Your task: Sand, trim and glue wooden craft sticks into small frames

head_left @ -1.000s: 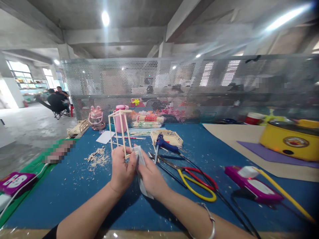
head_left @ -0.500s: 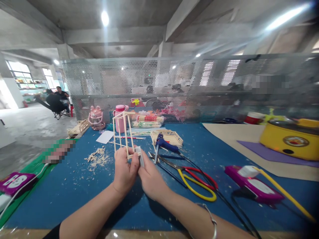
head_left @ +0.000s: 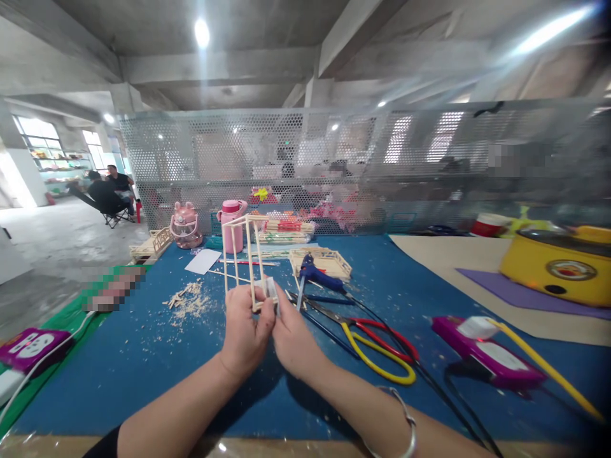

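Observation:
My left hand (head_left: 245, 327) is closed around the lower end of an open box-shaped frame (head_left: 256, 254) of thin pale wooden sticks, which stands upright above the blue table. My right hand (head_left: 296, 337) pinches a small pale grey sheet (head_left: 271, 288), pressed against the frame's lower corner; its kind is not clear. The fingertips of both hands meet there and partly hide the contact. Just right of my hands lie a blue glue gun (head_left: 321, 275) and scissors (head_left: 377, 346) with one red and one yellow handle.
Wood scraps (head_left: 187, 302) lie left of my hands. Behind are a stick-built tray (head_left: 329, 264), a white card (head_left: 203, 261), a pink bottle (head_left: 231, 232) and bundled sticks (head_left: 286, 236). A purple power strip (head_left: 496, 366) and a yellow pot (head_left: 558, 267) occupy the right side.
Both hands, the stick frame and the sheet have shifted slightly right. The sheet is turned differently and sits further over the frame's lower corner.

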{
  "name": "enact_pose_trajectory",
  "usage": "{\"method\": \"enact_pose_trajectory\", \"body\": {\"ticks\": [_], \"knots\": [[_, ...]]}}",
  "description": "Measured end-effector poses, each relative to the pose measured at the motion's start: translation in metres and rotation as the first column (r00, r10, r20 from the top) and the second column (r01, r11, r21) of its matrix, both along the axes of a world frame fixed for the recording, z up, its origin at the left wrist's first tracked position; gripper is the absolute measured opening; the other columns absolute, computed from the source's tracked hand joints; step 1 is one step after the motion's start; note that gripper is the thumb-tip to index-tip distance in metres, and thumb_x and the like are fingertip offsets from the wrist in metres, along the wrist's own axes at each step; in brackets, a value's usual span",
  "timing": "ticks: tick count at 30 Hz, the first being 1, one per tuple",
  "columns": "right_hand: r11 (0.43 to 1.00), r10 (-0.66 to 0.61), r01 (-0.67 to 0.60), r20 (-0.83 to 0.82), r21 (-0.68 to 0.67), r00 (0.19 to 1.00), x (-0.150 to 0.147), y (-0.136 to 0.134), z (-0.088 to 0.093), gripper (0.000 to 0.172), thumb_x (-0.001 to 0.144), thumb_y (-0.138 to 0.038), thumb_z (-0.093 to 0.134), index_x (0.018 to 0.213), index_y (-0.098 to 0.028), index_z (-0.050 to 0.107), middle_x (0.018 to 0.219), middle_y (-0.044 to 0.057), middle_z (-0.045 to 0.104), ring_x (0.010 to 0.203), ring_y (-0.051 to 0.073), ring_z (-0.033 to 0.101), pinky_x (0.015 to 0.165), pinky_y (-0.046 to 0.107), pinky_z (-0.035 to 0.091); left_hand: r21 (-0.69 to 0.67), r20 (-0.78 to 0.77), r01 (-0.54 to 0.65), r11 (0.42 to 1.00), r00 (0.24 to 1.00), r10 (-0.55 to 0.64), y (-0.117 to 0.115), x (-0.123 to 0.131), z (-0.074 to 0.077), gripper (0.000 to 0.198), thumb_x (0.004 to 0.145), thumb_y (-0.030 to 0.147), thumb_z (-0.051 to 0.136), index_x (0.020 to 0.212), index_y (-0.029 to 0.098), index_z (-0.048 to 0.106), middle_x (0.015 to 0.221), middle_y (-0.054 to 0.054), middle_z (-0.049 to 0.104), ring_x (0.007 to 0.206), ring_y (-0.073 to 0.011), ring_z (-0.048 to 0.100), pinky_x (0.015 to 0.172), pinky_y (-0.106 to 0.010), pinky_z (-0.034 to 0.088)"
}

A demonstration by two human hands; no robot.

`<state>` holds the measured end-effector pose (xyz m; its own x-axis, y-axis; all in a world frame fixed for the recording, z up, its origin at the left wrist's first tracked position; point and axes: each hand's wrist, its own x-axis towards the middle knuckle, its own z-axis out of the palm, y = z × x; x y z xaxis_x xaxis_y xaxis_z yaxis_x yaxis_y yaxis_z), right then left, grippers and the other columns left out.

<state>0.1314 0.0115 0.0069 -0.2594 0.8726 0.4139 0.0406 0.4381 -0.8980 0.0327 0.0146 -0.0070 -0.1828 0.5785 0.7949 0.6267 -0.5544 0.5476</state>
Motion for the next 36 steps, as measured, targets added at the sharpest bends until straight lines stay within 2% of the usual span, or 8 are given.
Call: {"method": "enact_pose_trajectory", "body": {"ticks": [5,11,15,20,24,29,33,36], "knots": [[0.997,0.070,-0.072,0.045,0.034,0.997,-0.0003,-0.0007,-0.0015,0.057,0.079,-0.010,0.040,0.135,-0.022,0.038,0.136,0.004,0.046,0.129,0.017,0.036,0.111,0.039,0.023,-0.049,0.106,-0.033,0.998,0.994,0.038,0.0036,-0.0019,-0.0016,0.015,0.083,0.030,0.044,0.078,0.019,0.052,0.074,-0.002,0.055,0.070,-0.0164,0.055,0.067,-0.031,0.043],[1.000,0.005,-0.006,0.054,0.021,0.999,0.0011,0.0036,-0.0049,0.053,0.083,-0.015,0.040,0.136,-0.021,0.035,0.136,0.007,0.046,0.127,0.019,0.039,0.110,0.043,0.023,-0.038,0.042,0.000,0.999,0.999,0.002,0.0039,0.0000,-0.0021,0.014,0.082,0.030,0.046,0.076,0.019,0.053,0.072,-0.002,0.056,0.070,-0.0171,0.053,0.070,-0.033,0.042],[0.998,0.039,-0.044,0.080,0.055,0.996,0.0007,0.0027,-0.0046,0.057,0.080,-0.009,0.038,0.136,-0.021,0.035,0.137,0.005,0.044,0.130,0.018,0.034,0.111,0.041,0.022,-0.070,0.114,-0.003,0.998,0.993,0.011,0.0044,-0.0019,-0.0023,0.014,0.082,0.030,0.045,0.078,0.019,0.052,0.074,-0.003,0.056,0.071,-0.0172,0.054,0.068,-0.031,0.042],[0.998,-0.002,-0.002,0.065,0.064,0.998,0.0009,0.0020,-0.0026,0.054,0.082,-0.013,0.039,0.135,-0.021,0.036,0.134,0.007,0.048,0.125,0.020,0.041,0.108,0.043,0.028,-0.048,0.068,0.042,0.998,0.997,-0.039,0.0044,-0.0018,-0.0026,0.013,0.081,0.030,0.048,0.076,0.019,0.054,0.073,-0.002,0.056,0.070,-0.0170,0.053,0.068,-0.031,0.041],[0.992,0.061,-0.069,0.082,0.106,0.995,0.0000,0.0003,-0.0048,0.060,0.079,-0.007,0.036,0.136,-0.022,0.034,0.136,0.004,0.045,0.130,0.017,0.035,0.110,0.039,0.026,-0.053,0.149,0.006,0.999,0.989,0.002,0.0061,-0.0036,-0.0029,0.012,0.082,0.029,0.047,0.078,0.019,0.053,0.072,-0.002,0.056,0.069,-0.0164,0.054,0.067,-0.030,0.042],[0.998,0.001,-0.006,0.088,0.064,0.996,0.0003,0.0016,-0.0064,0.055,0.083,-0.014,0.038,0.138,-0.020,0.031,0.137,0.007,0.044,0.128,0.019,0.037,0.110,0.043,0.024,-0.030,0.071,0.038,0.999,0.997,-0.036,0.0046,-0.0023,-0.0027,0.013,0.081,0.031,0.048,0.077,0.019,0.053,0.074,-0.002,0.056,0.072,-0.0172,0.053,0.069,-0.031,0.041],[0.996,0.053,-0.060,0.102,0.072,0.993,0.0006,-0.0001,-0.0035,0.059,0.080,-0.008,0.036,0.138,-0.019,0.030,0.138,0.006,0.042,0.131,0.017,0.033,0.111,0.041,0.022,-0.063,0.130,0.005,0.998,0.992,0.003,0.0045,-0.0030,-0.0013,0.013,0.082,0.030,0.045,0.078,0.019,0.051,0.073,-0.002,0.054,0.069,-0.0166,0.053,0.067,-0.031,0.041],[0.997,0.037,-0.043,0.087,0.065,0.996,0.0011,-0.0009,-0.0012,0.059,0.080,-0.009,0.036,0.138,-0.019,0.030,0.137,0.007,0.044,0.129,0.018,0.035,0.111,0.041,0.023,-0.056,0.095,0.024,0.998,0.995,-0.018,0.0033,-0.0027,-0.0004,0.013,0.081,0.030,0.046,0.076,0.020,0.051,0.072,-0.002,0.054,0.069,-0.0165,0.053,0.067,-0.031,0.041]]}}
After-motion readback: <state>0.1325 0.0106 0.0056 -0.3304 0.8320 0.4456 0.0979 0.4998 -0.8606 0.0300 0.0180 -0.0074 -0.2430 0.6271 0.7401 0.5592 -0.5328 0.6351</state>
